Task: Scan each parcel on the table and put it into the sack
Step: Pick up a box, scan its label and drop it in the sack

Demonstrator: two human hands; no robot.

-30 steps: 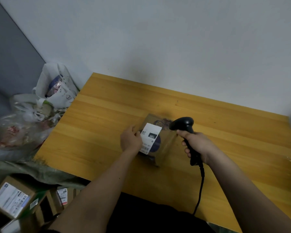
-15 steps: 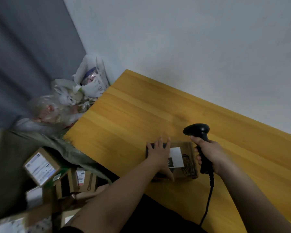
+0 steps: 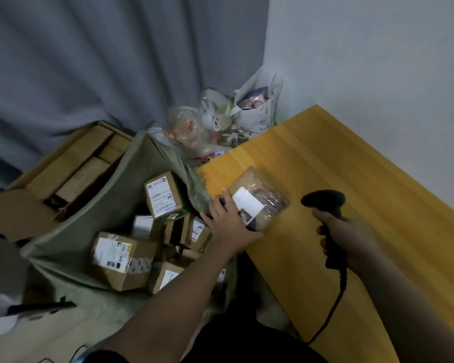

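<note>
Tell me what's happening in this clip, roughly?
A person is scanning parcels at a wooden table and dropping them into a grey-green sack on the floor beside it. The right hand grips a black corded barcode scanner. The left hand holds a tape-wrapped parcel with a white label at the table's corner, next to the sack's open mouth. Several labelled cardboard boxes already lie in the sack.

A parcel-sorting corner: labelled boxes (image 3: 163, 195) fill a sack (image 3: 131, 163) beside a table (image 3: 351, 166).
</note>
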